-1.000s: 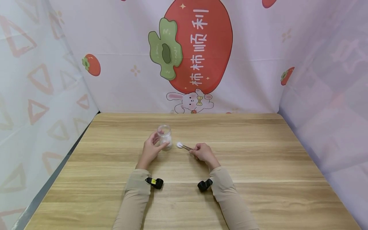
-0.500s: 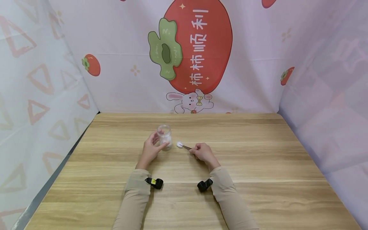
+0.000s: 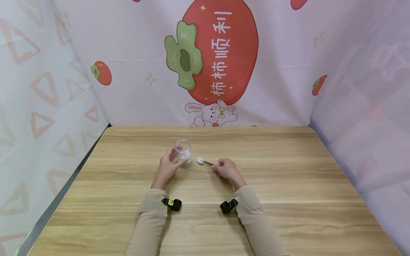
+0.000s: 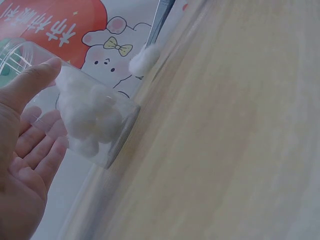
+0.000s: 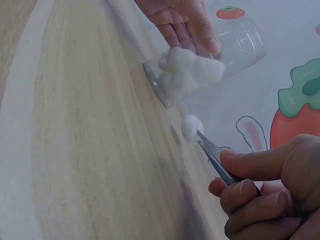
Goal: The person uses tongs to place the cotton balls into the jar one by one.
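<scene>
My left hand [image 3: 168,165] grips a clear, lidless jar [image 3: 183,145] standing upright on the table, thumb on the near side and fingers around the far side. Several white cotton balls [image 4: 90,115] fill the lower part of the jar. With thumb and fingers, my right hand [image 3: 226,169] pinches a pair of metal tweezers [image 5: 220,162] pointing left toward the jar. At the tweezers' tips is one cotton ball [image 5: 192,128], just right of the jar and close over the tabletop.
The wood-grain table [image 3: 288,177] reaches to a printed cloth backdrop [image 3: 275,71] behind, with cloth walls at both sides. A small black camera [image 3: 228,206] sits at each wrist, over beige sleeves [image 3: 261,227].
The tweezers' two arms, visibly spread a second ago, have come together at the cotton ball. The ball has shifted up very slightly. My left hand and the jar have stayed put.
</scene>
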### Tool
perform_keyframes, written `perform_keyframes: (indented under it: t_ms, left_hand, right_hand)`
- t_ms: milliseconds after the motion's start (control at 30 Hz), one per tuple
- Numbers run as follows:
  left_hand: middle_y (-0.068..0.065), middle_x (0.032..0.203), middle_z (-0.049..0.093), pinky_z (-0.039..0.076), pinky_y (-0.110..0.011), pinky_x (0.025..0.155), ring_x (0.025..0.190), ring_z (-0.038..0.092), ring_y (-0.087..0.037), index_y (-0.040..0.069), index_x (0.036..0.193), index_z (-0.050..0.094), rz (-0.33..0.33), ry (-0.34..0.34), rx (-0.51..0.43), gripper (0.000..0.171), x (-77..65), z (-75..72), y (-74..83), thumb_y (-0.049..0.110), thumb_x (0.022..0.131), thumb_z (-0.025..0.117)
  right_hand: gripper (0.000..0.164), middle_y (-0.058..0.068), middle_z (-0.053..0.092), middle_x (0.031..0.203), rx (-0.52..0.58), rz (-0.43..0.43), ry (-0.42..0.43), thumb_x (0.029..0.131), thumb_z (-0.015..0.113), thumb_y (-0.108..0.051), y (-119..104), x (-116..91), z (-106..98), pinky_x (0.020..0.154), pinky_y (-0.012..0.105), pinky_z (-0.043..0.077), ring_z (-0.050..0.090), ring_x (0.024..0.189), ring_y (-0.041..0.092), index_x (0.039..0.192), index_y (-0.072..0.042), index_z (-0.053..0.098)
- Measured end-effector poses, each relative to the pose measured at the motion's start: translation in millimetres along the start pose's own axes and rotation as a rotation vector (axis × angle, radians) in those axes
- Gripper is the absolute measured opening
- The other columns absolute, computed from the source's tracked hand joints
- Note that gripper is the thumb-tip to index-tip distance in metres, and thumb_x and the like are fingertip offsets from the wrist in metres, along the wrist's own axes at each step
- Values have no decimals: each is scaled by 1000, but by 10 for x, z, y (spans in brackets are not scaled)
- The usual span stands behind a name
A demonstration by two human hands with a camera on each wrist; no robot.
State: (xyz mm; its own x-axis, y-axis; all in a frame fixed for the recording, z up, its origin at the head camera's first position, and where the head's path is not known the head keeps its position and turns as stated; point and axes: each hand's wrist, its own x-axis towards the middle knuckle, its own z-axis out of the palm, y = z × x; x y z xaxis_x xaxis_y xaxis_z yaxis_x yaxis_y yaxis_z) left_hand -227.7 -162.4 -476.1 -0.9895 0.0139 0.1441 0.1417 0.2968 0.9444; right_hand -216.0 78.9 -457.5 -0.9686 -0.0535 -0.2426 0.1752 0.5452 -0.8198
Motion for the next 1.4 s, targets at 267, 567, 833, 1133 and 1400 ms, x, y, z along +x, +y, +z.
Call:
perform_keyframes:
  t_ms: [267, 567, 833, 1133, 1400]
  left_hand:
    - [-17, 140, 54, 41, -39, 118, 133, 51, -33, 2, 135, 48, -2, -2, -7, 62, -8, -6, 17, 15, 81, 77]
    - [-19, 140, 53, 41, -41, 118, 133, 50, -36, 1, 135, 48, 7, 4, -1, 63, 5, 2, 15, 13, 81, 77]
    - [-20, 141, 52, 41, -42, 118, 133, 50, -37, 1, 137, 47, -7, 5, 4, 67, -2, 4, 5, 15, 80, 79]
    - [-18, 140, 54, 41, -40, 118, 132, 51, -35, 2, 135, 48, -15, 0, -5, 65, -22, 1, 0, 14, 80, 78]
    - [-20, 140, 53, 41, -41, 118, 131, 51, -37, 0, 135, 48, -19, -10, -14, 66, -16, 58, 33, 14, 79, 79]
  right_hand:
    - [31, -5, 43, 52, 6, -15, 5, 89, 68, -19, -60, -27, -52, 45, 16, 27, 36, 50, 9, 65, -10, 52]
    - [31, -5, 41, 49, 72, -42, 12, 89, 68, -17, -169, -108, -126, 44, 17, 25, 34, 49, 8, 64, -9, 50]
    - [28, -5, 42, 50, 139, -62, -2, 89, 67, -13, -223, -163, -183, 44, 16, 22, 31, 49, 8, 67, -7, 51]
    - [27, -5, 43, 53, 146, -84, -2, 90, 66, -14, -250, -212, -226, 45, 17, 21, 31, 50, 9, 68, -8, 52]
    - [26, -5, 43, 53, 149, -111, -6, 91, 66, -15, -309, -256, -270, 45, 18, 21, 31, 50, 10, 70, -8, 52]
